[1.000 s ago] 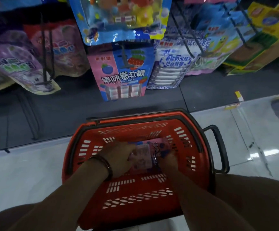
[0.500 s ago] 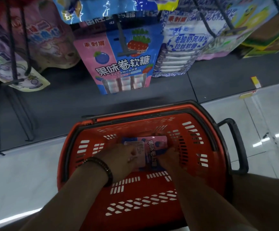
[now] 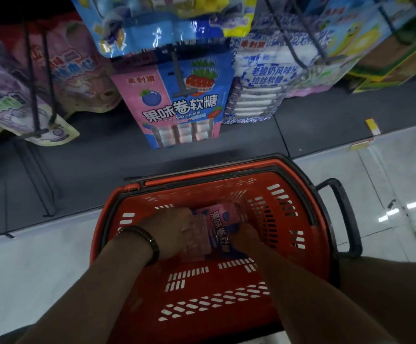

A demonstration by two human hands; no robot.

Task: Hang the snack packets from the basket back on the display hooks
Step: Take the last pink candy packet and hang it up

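Left hand (image 3: 169,229) and right hand (image 3: 245,235) grasp the pink packet (image 3: 223,219) in the basket (image 3: 226,170) — its glossy foil may slip.

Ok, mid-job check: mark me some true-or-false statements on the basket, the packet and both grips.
1. The pink-and-blue snack packet lies inside the red plastic basket. True.
2. Both grips are clear of it. False: the left grip and right grip both hold it.
3. A matching hanging packet sits on a black display hook above the basket. True.
4. The dark beaded bracelet is on the right wrist. False: left wrist.
5. The basket stands on a shelf. False: on the pale tiled floor.
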